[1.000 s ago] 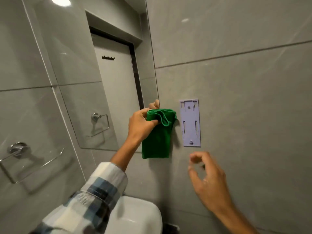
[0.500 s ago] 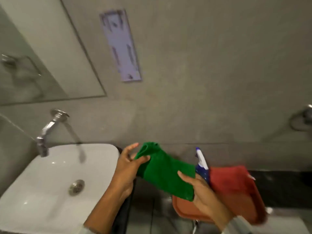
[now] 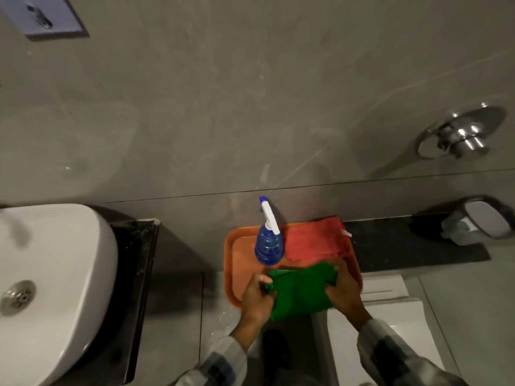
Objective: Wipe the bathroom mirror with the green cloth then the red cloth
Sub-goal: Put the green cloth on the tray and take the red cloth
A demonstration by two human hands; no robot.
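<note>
Head view, looking down. Both hands hold the green cloth (image 3: 299, 292) over the near edge of the orange tray (image 3: 237, 263). The left hand (image 3: 257, 298) is closed on the cloth's left side, fingers curled into the fabric. The right hand (image 3: 344, 289) grips its right side, fingers pressed down over the bunched upper corner. The cloth is rumpled and hangs partly past the tray's front rim; whether it touches the tray cannot be told.

The red cloth (image 3: 315, 240) lies flat in the far right part of the tray, just beyond the green one. A blue spray bottle (image 3: 269, 245) with a white trigger head stands upright on the tray, just left of the red cloth and near the wall (image 3: 250, 107).

A white sink (image 3: 69, 274) with a metal drain sits at the left, well apart from the tray. A round chrome fitting (image 3: 461, 133) is on the wall at upper right. Plaid sleeves (image 3: 401, 358) cover both forearms. The mirror is out of frame.
</note>
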